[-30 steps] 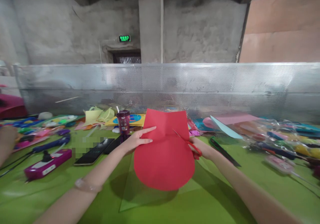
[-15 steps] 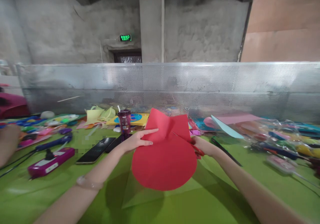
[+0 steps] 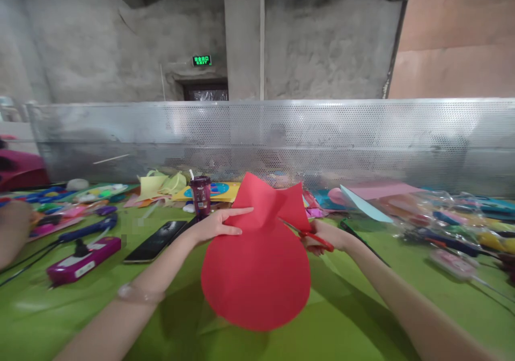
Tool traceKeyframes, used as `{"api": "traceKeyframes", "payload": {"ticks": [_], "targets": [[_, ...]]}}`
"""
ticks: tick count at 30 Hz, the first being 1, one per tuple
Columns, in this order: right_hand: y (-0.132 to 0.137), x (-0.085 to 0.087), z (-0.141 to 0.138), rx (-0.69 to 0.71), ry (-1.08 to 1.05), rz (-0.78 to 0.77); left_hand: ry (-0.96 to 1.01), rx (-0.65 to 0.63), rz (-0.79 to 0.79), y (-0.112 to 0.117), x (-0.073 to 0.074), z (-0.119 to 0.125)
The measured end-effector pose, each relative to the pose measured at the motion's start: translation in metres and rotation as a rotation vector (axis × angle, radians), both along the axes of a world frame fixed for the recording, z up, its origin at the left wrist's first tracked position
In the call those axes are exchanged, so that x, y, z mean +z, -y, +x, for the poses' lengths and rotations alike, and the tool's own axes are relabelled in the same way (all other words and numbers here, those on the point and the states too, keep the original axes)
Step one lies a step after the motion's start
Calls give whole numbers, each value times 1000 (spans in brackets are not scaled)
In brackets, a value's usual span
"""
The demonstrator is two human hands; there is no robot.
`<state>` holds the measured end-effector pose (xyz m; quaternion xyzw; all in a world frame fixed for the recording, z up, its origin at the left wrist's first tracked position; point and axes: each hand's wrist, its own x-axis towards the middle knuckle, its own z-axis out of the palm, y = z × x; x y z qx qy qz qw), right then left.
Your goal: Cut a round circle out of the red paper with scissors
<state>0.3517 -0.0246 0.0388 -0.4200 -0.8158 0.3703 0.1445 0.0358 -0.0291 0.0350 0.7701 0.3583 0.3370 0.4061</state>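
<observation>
A large sheet of red paper (image 3: 257, 275) is held above the table, its near edge cut into a round curve and its far part still a folded-up flap. My left hand (image 3: 219, 226) grips the sheet's left side, fingers lying on top and the thumb hidden underneath. In my right hand (image 3: 326, 236) are red-handled scissors (image 3: 317, 238), whose blades reach into the paper from the right, at the line between the round part and the flap.
Left of the paper lie a black phone (image 3: 155, 241) and a purple power strip (image 3: 84, 262). A purple drink cup (image 3: 200, 196) with a straw stands behind my left hand. Colourful craft pieces and plastic bags (image 3: 454, 216) line the back and right. Another person's arm (image 3: 15, 232) shows at far left.
The red paper's round part has swung nearer and slightly left. More of the scissors' handles and blades shows at the right edge. My left hand has barely shifted.
</observation>
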Motion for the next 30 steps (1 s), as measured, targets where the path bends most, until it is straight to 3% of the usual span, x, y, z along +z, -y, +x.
{"api": "traceKeyframes", "payload": {"ticks": [8, 21, 30], "targets": [[2, 1, 2, 7, -92, -63, 57, -30, -112, 4, 3, -2], [1, -9, -11, 4, -33, -10, -116, -40, 69, 2, 2, -2], [0, -9, -6, 29, -3, 42, -113, -45, 74, 1, 3, -4]]}}
